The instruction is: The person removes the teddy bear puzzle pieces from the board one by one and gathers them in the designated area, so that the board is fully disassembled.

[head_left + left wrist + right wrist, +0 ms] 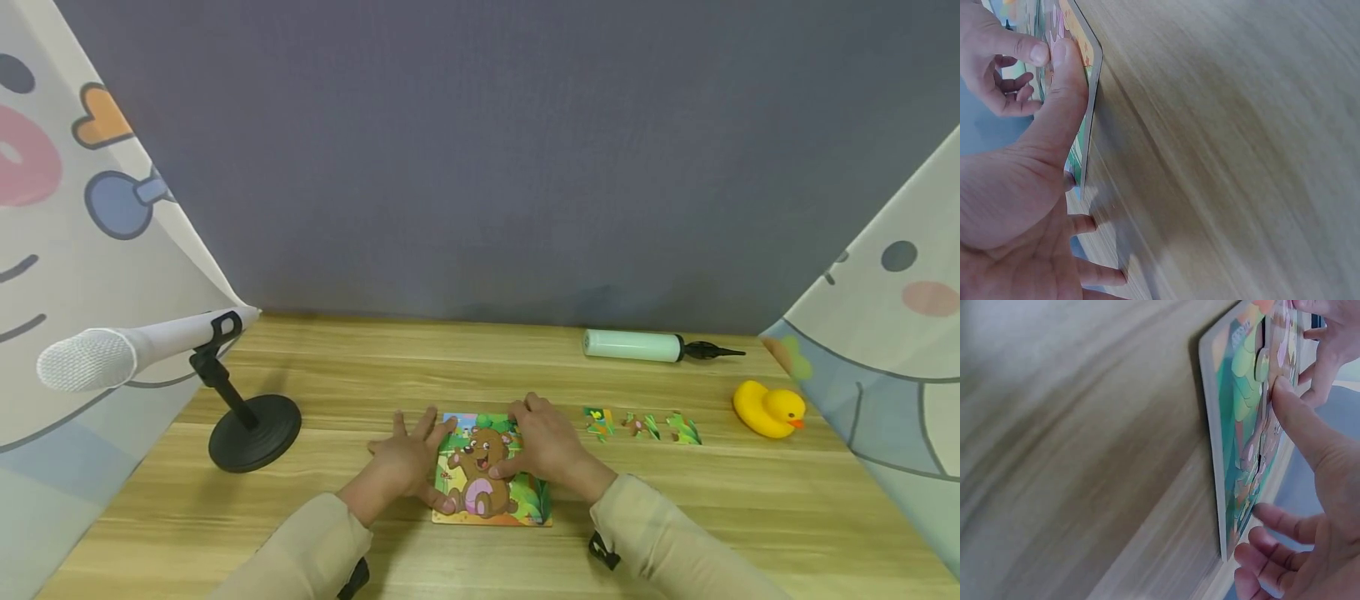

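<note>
A jigsaw puzzle (480, 492) with a brown bear picture lies flat on the wooden table between the two hands. My left hand (401, 461) is at its left side, fingers spread and thumb on the lower left of the picture. From the right, my right hand (547, 446) reaches over the puzzle. Its thumb (1297, 412) presses on the bear, while the other fingers bend loosely near the upper right edge. In the right wrist view, dark gaps show between some pieces. Loose puzzle pieces (683, 428) lie in a row to the right.
On the left, a white microphone (150, 346) leans out from a black stand (255, 433). A pale hand pump (633, 345) lies at the back right. Near the right edge sits a yellow rubber duck (767, 409). A grey panel (495, 167) rises behind the table.
</note>
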The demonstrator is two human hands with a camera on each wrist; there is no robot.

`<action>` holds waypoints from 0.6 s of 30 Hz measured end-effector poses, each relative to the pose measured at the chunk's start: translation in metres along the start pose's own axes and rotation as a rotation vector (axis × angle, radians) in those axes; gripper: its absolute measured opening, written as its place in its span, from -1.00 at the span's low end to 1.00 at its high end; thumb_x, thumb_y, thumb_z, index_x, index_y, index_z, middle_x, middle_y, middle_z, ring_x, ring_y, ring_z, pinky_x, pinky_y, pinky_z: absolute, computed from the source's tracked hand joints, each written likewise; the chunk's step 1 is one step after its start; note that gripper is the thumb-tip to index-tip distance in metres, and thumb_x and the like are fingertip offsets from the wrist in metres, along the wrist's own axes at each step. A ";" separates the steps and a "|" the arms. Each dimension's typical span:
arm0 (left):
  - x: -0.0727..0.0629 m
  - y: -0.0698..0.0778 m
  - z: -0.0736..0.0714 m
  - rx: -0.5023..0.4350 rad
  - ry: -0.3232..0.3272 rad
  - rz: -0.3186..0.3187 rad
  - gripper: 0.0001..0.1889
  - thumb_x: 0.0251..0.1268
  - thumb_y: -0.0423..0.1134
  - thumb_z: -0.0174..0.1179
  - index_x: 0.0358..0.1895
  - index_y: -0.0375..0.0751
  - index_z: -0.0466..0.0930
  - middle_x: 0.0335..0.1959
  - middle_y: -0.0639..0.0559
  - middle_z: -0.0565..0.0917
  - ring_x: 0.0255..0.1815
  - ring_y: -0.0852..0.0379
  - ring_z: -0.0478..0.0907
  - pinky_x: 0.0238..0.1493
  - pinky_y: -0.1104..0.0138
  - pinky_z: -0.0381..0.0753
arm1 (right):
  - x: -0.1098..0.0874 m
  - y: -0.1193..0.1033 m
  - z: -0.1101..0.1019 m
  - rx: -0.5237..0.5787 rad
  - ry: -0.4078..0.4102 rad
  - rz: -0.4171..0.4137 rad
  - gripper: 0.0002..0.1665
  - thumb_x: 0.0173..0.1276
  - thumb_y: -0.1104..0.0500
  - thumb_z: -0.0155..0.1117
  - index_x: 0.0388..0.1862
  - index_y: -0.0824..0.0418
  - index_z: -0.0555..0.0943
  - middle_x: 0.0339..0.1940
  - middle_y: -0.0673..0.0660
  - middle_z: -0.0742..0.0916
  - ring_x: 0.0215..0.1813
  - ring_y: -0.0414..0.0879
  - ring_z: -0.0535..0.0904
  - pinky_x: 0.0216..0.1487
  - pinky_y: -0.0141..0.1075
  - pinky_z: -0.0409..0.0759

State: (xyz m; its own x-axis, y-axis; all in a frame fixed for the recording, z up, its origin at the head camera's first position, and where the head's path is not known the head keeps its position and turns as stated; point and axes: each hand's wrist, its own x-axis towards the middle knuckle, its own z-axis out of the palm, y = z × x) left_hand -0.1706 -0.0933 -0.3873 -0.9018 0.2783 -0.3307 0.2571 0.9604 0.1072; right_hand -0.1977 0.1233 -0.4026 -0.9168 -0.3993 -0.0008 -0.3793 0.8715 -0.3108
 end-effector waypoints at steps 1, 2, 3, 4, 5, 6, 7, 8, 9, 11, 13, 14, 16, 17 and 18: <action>0.000 0.000 0.000 0.001 -0.002 -0.002 0.29 -0.26 0.30 0.55 0.61 -0.09 0.08 0.63 -0.25 0.05 0.48 -0.65 0.01 0.01 -0.50 0.45 | -0.001 0.000 0.000 -0.005 0.005 0.004 -0.09 -0.16 -0.23 0.74 0.06 0.26 0.61 -0.23 0.07 0.50 -0.30 -0.10 0.39 -0.28 -0.21 0.52; 0.001 0.000 0.000 0.001 -0.003 -0.004 0.30 -0.26 0.30 0.55 0.61 -0.09 0.08 0.63 -0.25 0.05 0.48 -0.65 0.01 0.02 -0.49 0.45 | -0.002 0.000 0.001 -0.009 0.010 0.009 -0.12 -0.17 -0.24 0.74 0.01 0.25 0.61 -0.25 0.06 0.50 -0.31 -0.10 0.39 -0.29 -0.22 0.52; 0.001 0.000 0.000 0.001 -0.004 -0.005 0.30 -0.26 0.30 0.56 0.61 -0.09 0.08 0.63 -0.25 0.05 0.48 -0.65 0.01 0.02 -0.49 0.45 | -0.003 0.001 0.001 -0.007 0.013 0.012 -0.16 -0.16 -0.24 0.74 -0.05 0.24 0.61 -0.28 0.06 0.50 -0.33 -0.10 0.38 -0.32 -0.23 0.50; 0.001 0.000 0.000 0.000 -0.005 -0.006 0.30 -0.26 0.30 0.56 0.61 -0.09 0.08 0.63 -0.25 0.05 0.48 -0.65 0.01 0.02 -0.49 0.45 | -0.003 0.001 0.001 -0.007 0.014 0.014 -0.18 -0.15 -0.25 0.73 -0.08 0.23 0.61 -0.29 0.05 0.49 -0.35 -0.11 0.38 -0.34 -0.24 0.49; 0.001 0.000 0.000 0.001 -0.006 -0.008 0.30 -0.26 0.30 0.56 0.61 -0.09 0.08 0.63 -0.24 0.05 0.48 -0.65 0.01 0.02 -0.49 0.45 | -0.004 0.001 0.002 -0.002 0.016 0.015 -0.21 -0.15 -0.25 0.73 -0.12 0.23 0.61 -0.31 0.04 0.49 -0.35 -0.11 0.37 -0.35 -0.25 0.48; 0.001 0.000 0.000 0.001 -0.007 -0.008 0.30 -0.26 0.30 0.56 0.61 -0.09 0.08 0.63 -0.24 0.05 0.49 -0.65 0.01 0.02 -0.49 0.45 | -0.004 0.001 0.003 0.007 0.019 0.017 -0.24 -0.14 -0.24 0.73 -0.16 0.22 0.60 -0.33 0.03 0.48 -0.37 -0.11 0.36 -0.37 -0.26 0.46; 0.001 0.000 0.001 0.000 -0.008 -0.008 0.30 -0.26 0.30 0.56 0.61 -0.09 0.08 0.63 -0.24 0.04 0.49 -0.64 0.01 0.02 -0.49 0.45 | -0.004 0.001 0.003 0.015 0.021 0.017 -0.28 -0.14 -0.23 0.73 -0.20 0.20 0.60 -0.34 0.02 0.47 -0.37 -0.11 0.35 -0.38 -0.27 0.44; 0.001 0.000 0.000 0.000 -0.008 -0.007 0.29 -0.26 0.30 0.56 0.61 -0.09 0.08 0.63 -0.25 0.05 0.48 -0.65 0.01 0.02 -0.49 0.45 | -0.004 0.001 0.003 0.019 0.021 0.017 -0.31 -0.13 -0.22 0.73 -0.25 0.18 0.59 -0.35 0.01 0.46 -0.37 -0.12 0.35 -0.37 -0.28 0.43; 0.001 0.000 0.000 0.001 -0.009 -0.006 0.29 -0.25 0.30 0.56 0.61 -0.09 0.08 0.63 -0.25 0.04 0.48 -0.65 0.01 0.02 -0.49 0.45 | -0.004 0.001 0.003 0.025 0.023 0.014 -0.33 -0.13 -0.21 0.73 -0.28 0.17 0.57 -0.36 0.00 0.45 -0.37 -0.11 0.34 -0.37 -0.27 0.41; 0.000 0.000 0.000 0.000 -0.008 -0.005 0.29 -0.25 0.30 0.55 0.61 -0.09 0.07 0.63 -0.25 0.04 0.48 -0.65 0.01 0.02 -0.49 0.45 | -0.004 0.000 0.003 0.021 0.025 0.012 -0.34 -0.13 -0.19 0.74 -0.30 0.16 0.56 -0.35 0.01 0.44 -0.36 -0.11 0.33 -0.36 -0.27 0.41; 0.001 0.000 0.000 -0.002 -0.007 -0.003 0.29 -0.25 0.30 0.56 0.61 -0.09 0.07 0.63 -0.25 0.04 0.48 -0.65 0.01 0.02 -0.50 0.45 | -0.004 -0.001 0.003 0.014 0.029 0.007 -0.33 -0.14 -0.18 0.75 -0.25 0.18 0.60 -0.33 0.01 0.45 -0.34 -0.11 0.34 -0.33 -0.27 0.42; 0.001 0.001 -0.001 -0.003 -0.007 -0.003 0.29 -0.25 0.30 0.56 0.61 -0.09 0.07 0.63 -0.25 0.04 0.48 -0.65 0.01 0.02 -0.50 0.45 | -0.004 -0.001 0.003 0.011 0.028 0.008 -0.32 -0.14 -0.17 0.75 -0.22 0.20 0.61 -0.33 0.02 0.45 -0.33 -0.11 0.34 -0.32 -0.26 0.42; 0.001 0.001 0.000 -0.008 -0.006 -0.004 0.29 -0.25 0.29 0.56 0.61 -0.09 0.07 0.63 -0.25 0.04 0.48 -0.65 0.00 0.02 -0.50 0.44 | -0.004 -0.002 0.002 0.002 0.027 0.010 -0.27 -0.15 -0.17 0.75 -0.15 0.23 0.63 -0.31 0.02 0.46 -0.31 -0.11 0.35 -0.30 -0.25 0.44; 0.001 0.000 0.000 -0.010 -0.006 -0.003 0.29 -0.26 0.29 0.56 0.61 -0.09 0.07 0.63 -0.25 0.04 0.48 -0.65 0.00 0.02 -0.50 0.44 | -0.005 -0.003 0.002 0.000 0.028 0.009 -0.26 -0.15 -0.17 0.75 -0.12 0.24 0.64 -0.30 0.02 0.47 -0.30 -0.11 0.35 -0.29 -0.25 0.44; 0.001 0.000 0.000 -0.012 -0.005 -0.004 0.29 -0.26 0.29 0.56 0.61 -0.09 0.08 0.63 -0.25 0.04 0.48 -0.65 0.00 0.02 -0.50 0.44 | -0.005 -0.004 0.001 0.001 0.027 0.007 -0.27 -0.15 -0.17 0.75 -0.13 0.24 0.65 -0.31 0.02 0.46 -0.30 -0.11 0.35 -0.29 -0.26 0.44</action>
State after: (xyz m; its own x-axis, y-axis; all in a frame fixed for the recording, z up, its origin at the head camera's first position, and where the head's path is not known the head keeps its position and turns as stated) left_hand -0.1712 -0.0927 -0.3877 -0.9010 0.2749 -0.3357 0.2496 0.9612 0.1174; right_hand -0.1918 0.1217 -0.4028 -0.9226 -0.3852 0.0225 -0.3726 0.8741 -0.3117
